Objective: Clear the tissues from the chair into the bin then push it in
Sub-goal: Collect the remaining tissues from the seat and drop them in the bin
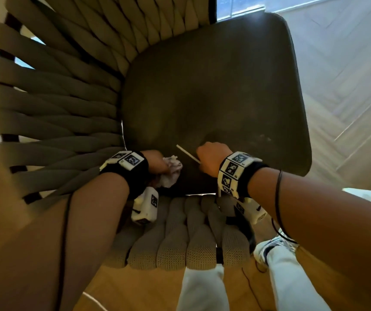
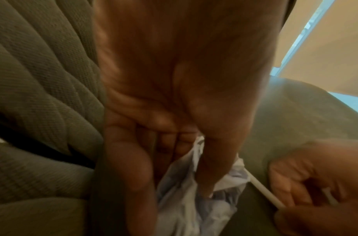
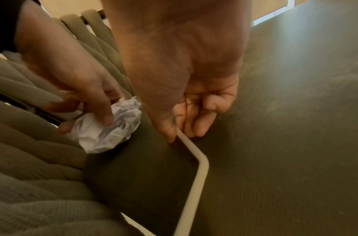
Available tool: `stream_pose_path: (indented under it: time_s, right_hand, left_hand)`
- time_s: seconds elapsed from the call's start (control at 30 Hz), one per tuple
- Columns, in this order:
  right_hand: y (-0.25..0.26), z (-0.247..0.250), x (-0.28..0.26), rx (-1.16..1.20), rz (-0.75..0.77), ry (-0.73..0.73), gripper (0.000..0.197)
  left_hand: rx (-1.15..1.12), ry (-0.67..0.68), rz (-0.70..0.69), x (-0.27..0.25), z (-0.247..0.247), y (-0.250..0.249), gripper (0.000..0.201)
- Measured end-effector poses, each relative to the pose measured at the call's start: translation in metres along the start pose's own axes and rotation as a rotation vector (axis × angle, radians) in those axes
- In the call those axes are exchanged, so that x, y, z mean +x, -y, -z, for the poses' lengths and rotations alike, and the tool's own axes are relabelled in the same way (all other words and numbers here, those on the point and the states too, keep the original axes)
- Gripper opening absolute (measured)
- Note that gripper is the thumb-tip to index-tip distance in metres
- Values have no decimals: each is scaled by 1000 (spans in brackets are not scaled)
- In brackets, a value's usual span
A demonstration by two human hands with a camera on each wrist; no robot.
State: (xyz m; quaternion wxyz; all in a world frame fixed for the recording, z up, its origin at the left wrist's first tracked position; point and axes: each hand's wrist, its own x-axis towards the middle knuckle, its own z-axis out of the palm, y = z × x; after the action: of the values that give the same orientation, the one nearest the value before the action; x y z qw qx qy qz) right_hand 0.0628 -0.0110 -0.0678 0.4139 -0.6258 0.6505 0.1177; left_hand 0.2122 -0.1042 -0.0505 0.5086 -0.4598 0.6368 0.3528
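Left fingers [image 3: 105,115]: curled round a crumpled white tissue [image 3: 107,129], fingertips pressed into its folds; thumb lay on the tissue's left side.
Right fingers [image 3: 194,126]: thumb and forefinger pinched one end of a thin white straw [image 3: 196,161]; the remaining fingers were folded loosely toward the palm.
Tissue location: at the near left edge of the seat cushion [image 1: 213,97], against the seam where the cushion met the woven armrest; touching the cushion and held in the left hand [image 1: 157,163].
Tissue form: one wrinkled wad, partly covered by the left hand in the head view [image 1: 171,173].
Straw location: just right of the tissue, near the cushion's near edge; whether the two touched could not be told.
Straw form: bent at one point in the right wrist view; the far end pointed up and left in the head view [image 1: 186,153], and the pinched end sat in the right hand [image 1: 211,158].
Chair [image 1: 52,104]: dark olive cushion surrounded by thick grey-green knitted bands on the left, far and near sides.
Wrist units: black bands with white marker blocks on both wrists, the left [image 1: 128,162] and the right [image 1: 236,173].
Floor [image 1: 348,86]: pale herringbone wood to the right of the chair.
Legs: light trousers [image 1: 204,290] and a white shoe [image 1: 269,248] below the chair's near edge.
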Motion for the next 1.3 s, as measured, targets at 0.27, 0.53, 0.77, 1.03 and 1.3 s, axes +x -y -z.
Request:
stream_pose_path:
  time_s: [0.27,0.53,0.77,1.03,1.3]
  right_hand:
    - [-53,21,-28,307,-139,-204,17]
    - [-209,-25,-153,638,-566,-713,22]
    - [-320,-149,-278,919,-897,-964,26]
    - [-415,-268,-332,1441,-1025,-1149,14]
    - [-426,-314,-332,1295,-973,-412,55]
  left_hand:
    - [-246,-130,-139,-26,47,-38,22]
    - [-246,-337,-546,-64,41,-213,19]
    - [-24,-137,-696,-52,-79,-400,24]
    - [247,5,-651,4,-251,-535,20]
    - [461,40,-442,55,-319,-542,28]
